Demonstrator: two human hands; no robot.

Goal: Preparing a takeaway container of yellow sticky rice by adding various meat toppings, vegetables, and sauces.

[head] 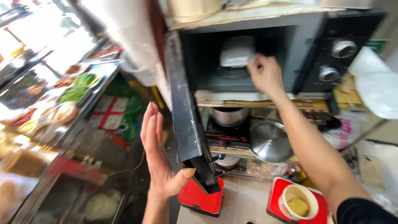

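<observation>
At a cramped food stall, we look down past a steel counter of shallow trays filled with green vegetables and other dishes [74, 89] on the far left, to our left hand [159, 155], which stands flat and upright, fingers together and thumb spread, its palm against the edge of the black swing door of the microwave oven [186, 120], bracing it wide. That hand grips nothing, so we judge the door could swing in on the reaching arm if the palm slips off it. Below the door's corner sits a red square plastic lid or tray [199, 199], close enough to be knocked. Inside the dark oven cavity a white lidded foam food box [237, 52] rests on the turntable, tilted up at the back; our right hand [265, 74] is at its right edge with the fingers curled onto it, though motion blur keeps us from telling whether the grasp is firm. A soft box taken by one corner could buckle or spill. Under the oven, a round steel pot lid [271, 141] leans on a cluttered shelf, and a cream bowl of yellow food [298, 203] on a second red tray sits just beneath the forearm, where a dropped elbow might tip it.
</observation>
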